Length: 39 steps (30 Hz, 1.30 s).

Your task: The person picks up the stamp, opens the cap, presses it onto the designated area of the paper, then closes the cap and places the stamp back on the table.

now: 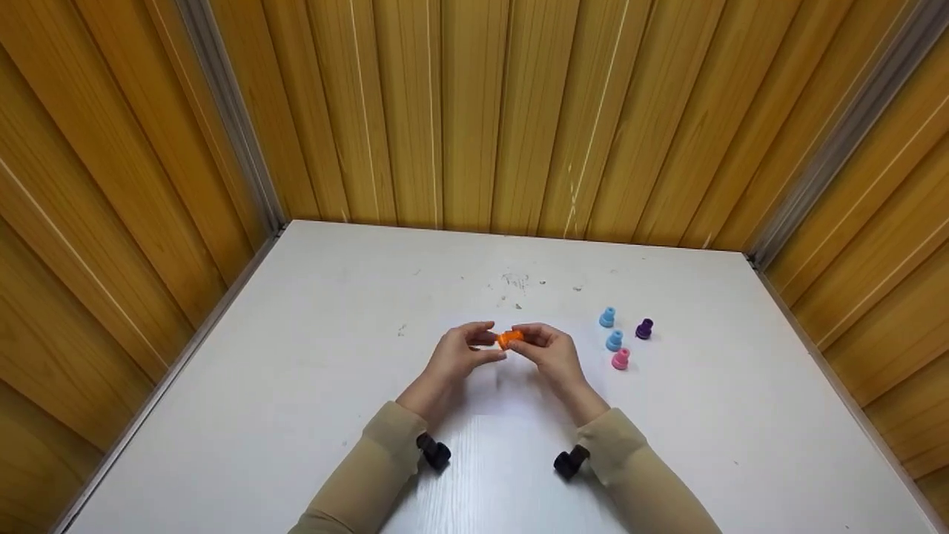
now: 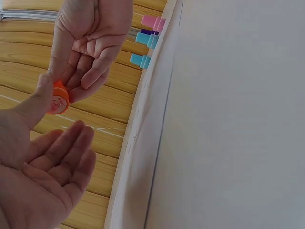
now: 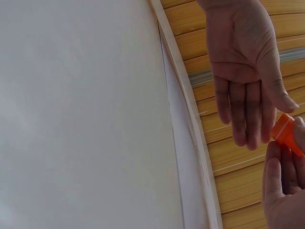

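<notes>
My right hand (image 1: pixel 554 356) pinches an orange toy stamp (image 1: pixel 508 340) between thumb and fingers, held above the tabletop. In the left wrist view the stamp's round end (image 2: pixel 57 105) shows a reddish printed picture. My left hand (image 1: pixel 460 351) is just left of the stamp, thumb and fingers spread apart and fairly straight. From the right wrist view, a small gap separates the left thumb (image 3: pixel 285 101) from the stamp. Whether any left fingertip touches it is hard to tell. Part of the stamp is hidden by the right fingers.
Right of my hands stand two light blue stamps (image 1: pixel 607 317), a purple stamp (image 1: pixel 644 328) and a pink stamp (image 1: pixel 620 359). They are on a white table (image 1: pixel 311 311) with dark scuffs near its back. Yellow wood-look walls (image 1: pixel 474 111) enclose the back and sides.
</notes>
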### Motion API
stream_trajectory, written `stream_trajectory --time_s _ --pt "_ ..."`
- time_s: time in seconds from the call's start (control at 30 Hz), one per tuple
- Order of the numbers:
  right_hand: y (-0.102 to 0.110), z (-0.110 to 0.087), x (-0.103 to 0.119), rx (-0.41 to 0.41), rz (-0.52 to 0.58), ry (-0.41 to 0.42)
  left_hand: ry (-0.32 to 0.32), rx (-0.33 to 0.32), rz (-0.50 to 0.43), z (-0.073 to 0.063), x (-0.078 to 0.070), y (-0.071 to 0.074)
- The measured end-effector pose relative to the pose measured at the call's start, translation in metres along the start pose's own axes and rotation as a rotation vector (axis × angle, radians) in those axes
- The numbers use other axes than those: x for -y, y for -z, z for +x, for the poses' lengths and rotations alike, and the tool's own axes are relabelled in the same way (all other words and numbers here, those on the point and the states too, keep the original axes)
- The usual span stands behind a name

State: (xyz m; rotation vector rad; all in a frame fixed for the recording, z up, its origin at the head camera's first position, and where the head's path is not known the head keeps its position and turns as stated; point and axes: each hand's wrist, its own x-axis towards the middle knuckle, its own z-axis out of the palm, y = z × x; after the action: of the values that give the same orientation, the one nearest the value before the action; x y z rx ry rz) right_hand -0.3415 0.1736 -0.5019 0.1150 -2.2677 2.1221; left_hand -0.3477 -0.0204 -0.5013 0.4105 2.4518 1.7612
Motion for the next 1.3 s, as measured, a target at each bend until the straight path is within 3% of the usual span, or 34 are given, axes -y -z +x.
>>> stream_trajectory --time_s 0.23,0.5,0.63,0.97,1.3 --pt "-0.001 0.0 -0.001 0.017 -0.017 -0.032 0.13 0.104 0.277 -0.003 0.005 0.009" --pt "-0.002 0.001 0.0 0.028 -0.012 -0.046 0.151 0.236 0.576 -0.008 0.008 0.014" --pt "-0.003 0.002 -0.001 0.03 -0.002 -0.046 0.175 0.285 0.674 -0.009 0.008 0.014" --pt "0.012 0.004 0.009 0.076 -0.067 -0.039 0.208 0.301 0.69 -0.008 0.009 0.012" --pt "0.069 0.002 0.034 0.155 -0.211 0.021 0.177 0.292 0.671 -0.011 0.007 0.013"
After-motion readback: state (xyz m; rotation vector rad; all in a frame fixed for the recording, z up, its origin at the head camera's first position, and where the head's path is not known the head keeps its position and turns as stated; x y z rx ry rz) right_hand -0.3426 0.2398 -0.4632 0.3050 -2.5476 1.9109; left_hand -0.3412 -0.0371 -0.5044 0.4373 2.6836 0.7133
